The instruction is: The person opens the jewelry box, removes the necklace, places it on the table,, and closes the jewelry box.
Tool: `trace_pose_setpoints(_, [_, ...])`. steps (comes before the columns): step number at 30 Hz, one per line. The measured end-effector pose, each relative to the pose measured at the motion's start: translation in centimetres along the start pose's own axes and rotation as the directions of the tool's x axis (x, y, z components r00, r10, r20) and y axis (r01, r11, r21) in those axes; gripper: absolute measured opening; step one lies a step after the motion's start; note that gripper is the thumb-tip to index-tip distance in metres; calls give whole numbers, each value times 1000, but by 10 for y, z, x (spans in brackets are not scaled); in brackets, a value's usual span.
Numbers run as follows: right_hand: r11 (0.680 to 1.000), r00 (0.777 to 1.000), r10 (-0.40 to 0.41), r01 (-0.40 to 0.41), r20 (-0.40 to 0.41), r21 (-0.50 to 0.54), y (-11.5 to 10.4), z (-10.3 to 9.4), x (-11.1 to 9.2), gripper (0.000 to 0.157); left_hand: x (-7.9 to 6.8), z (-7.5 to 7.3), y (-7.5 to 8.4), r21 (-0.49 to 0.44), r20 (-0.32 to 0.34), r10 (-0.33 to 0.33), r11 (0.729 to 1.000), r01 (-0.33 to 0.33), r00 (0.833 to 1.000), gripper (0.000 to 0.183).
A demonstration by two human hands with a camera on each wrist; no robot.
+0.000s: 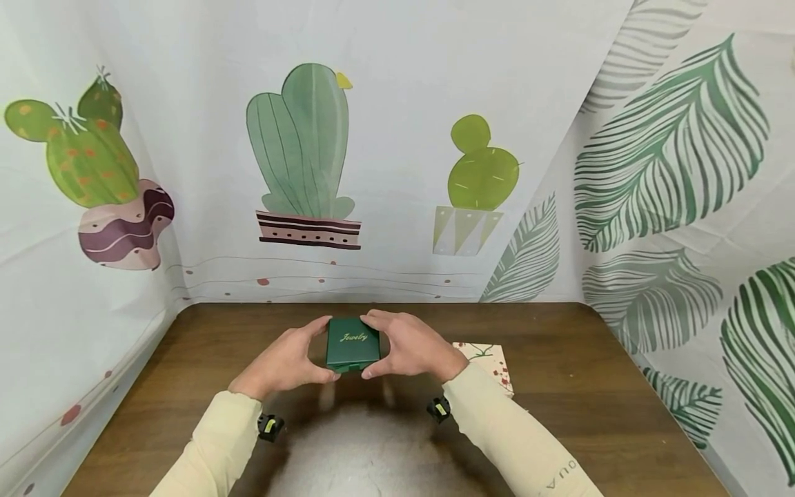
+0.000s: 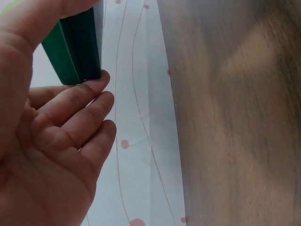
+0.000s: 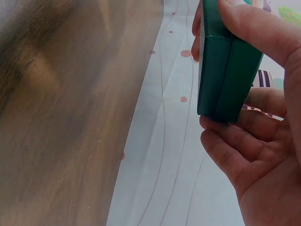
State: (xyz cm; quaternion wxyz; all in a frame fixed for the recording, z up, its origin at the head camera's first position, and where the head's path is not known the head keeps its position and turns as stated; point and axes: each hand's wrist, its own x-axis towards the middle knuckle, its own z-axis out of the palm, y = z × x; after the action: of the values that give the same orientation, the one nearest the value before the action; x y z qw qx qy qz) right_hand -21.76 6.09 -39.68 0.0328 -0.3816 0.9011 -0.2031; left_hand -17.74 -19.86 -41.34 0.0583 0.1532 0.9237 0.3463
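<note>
A small dark green box [image 1: 352, 342] with "Jewelry" in gold letters on its lid is held up between both hands. My left hand [image 1: 288, 358] grips its left side, thumb at the near corner and fingers at the far one. On the opposite side my right hand [image 1: 413, 344] holds it the same way. In the left wrist view the box [image 2: 77, 47] shows a seam along its edge, with the left fingertips [image 2: 101, 81] against its end. The right wrist view shows the box [image 3: 225, 70] looking closed, the right thumb [image 3: 254, 23] pressing it.
A cream card or flat box with red flowers and green stems [image 1: 500, 369] lies on the brown wooden table [image 1: 577, 414], partly behind the right forearm. White cloth with printed cacti [image 1: 304, 152] and leaves hangs behind the table and along its sides.
</note>
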Motion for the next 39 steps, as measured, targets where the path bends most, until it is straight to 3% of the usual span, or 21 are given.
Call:
trace_pose_setpoints(13, [999,1000,-3,4,-17,50,-4,-6,-1,94,-4,-2,0,-30,-21,14,999,-14,1000,98])
trace_pose_setpoints(23, [999,1000,-16,17,-19,30,-8,-10,-1,94,-12,-3,2,-61,-28,-16,998,14,999,106])
trace_pose_setpoints(33, [999,999,-19,20,-30,42,-12,-14,-1,94,-12,10,0,-225,-63,-16,974,1,998,114])
trace_pose_setpoints(39, [999,999,-33,34,-30,38,-12,-13,0,94,-12,16,-2,-265,-87,-30,964,6,996,117])
